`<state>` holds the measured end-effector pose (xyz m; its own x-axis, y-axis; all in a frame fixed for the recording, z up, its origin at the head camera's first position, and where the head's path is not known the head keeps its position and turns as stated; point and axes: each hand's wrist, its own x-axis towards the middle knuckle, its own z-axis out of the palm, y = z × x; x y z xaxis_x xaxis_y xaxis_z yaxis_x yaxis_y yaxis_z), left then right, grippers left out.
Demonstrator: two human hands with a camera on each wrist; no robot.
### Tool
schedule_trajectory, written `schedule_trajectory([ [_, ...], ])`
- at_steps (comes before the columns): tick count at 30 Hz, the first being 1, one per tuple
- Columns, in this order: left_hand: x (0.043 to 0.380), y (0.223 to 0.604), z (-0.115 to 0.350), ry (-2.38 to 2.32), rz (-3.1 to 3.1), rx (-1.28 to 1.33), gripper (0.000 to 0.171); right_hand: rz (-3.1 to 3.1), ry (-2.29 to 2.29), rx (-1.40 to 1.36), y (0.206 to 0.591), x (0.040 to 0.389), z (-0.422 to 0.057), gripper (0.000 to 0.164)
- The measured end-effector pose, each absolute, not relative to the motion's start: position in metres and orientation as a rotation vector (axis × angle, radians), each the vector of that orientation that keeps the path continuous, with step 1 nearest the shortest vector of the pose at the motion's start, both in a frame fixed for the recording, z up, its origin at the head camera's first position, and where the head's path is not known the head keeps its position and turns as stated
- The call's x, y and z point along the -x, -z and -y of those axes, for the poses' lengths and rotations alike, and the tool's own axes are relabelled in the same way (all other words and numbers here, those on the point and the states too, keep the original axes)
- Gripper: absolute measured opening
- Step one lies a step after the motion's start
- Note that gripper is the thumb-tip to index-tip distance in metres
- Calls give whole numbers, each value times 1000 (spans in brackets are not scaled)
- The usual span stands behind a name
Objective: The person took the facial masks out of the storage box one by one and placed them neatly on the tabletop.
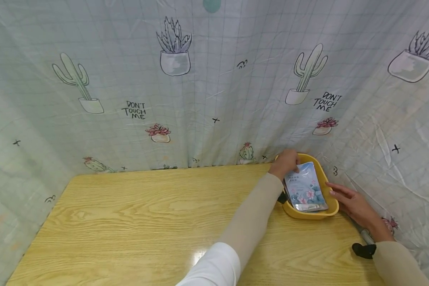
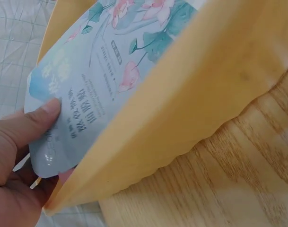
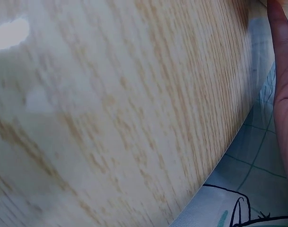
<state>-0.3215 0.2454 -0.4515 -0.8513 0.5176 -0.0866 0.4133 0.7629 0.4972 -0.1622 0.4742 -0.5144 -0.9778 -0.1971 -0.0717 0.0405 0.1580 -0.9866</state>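
A yellow basket [image 1: 326, 212] stands at the far right corner of the wooden table. In it lies a pale blue foil sachet [image 1: 304, 184] printed with pink lotus flowers; in the left wrist view the same sachet [image 2: 106, 66] shows mirrored-looking lettering. My left hand [image 1: 287, 163] reaches over the basket's far left rim and pinches the sachet's corner, thumb on its face and fingers partly hidden behind it. Something pink peeks out under that corner. My right hand [image 1: 355, 206] touches the basket's right side with extended fingers; in the right wrist view only part of this hand [image 3: 283, 71] shows.
The wood-grain table [image 1: 139, 222] stretches to the left of the basket. A printed fabric curtain [image 1: 200, 95] with cactus drawings hangs along the back and sides, close to the basket. Black straps [image 1: 364, 251] sit at the wrists.
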Motion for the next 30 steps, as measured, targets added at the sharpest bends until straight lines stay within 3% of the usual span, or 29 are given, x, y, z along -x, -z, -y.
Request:
schedule_trajectory([
  [6,318,450,-242,-808,-2774,-670,2,-2242,1917,146,515,164,-474,46],
  [9,316,449,-241,-912,-2765,-634,13,-2220,1931,154,515,164,-474,46],
  [18,310,447,-247,-1122,-2756,-509,19,-2177,1967,187,514,162,-474,45],
  [25,294,445,-256,-1317,-2682,-124,29,-2200,1954,242,516,160,-477,44],
  [30,277,443,-258,-1494,-2479,66,23,-2167,1976,258,517,161,-478,44],
])
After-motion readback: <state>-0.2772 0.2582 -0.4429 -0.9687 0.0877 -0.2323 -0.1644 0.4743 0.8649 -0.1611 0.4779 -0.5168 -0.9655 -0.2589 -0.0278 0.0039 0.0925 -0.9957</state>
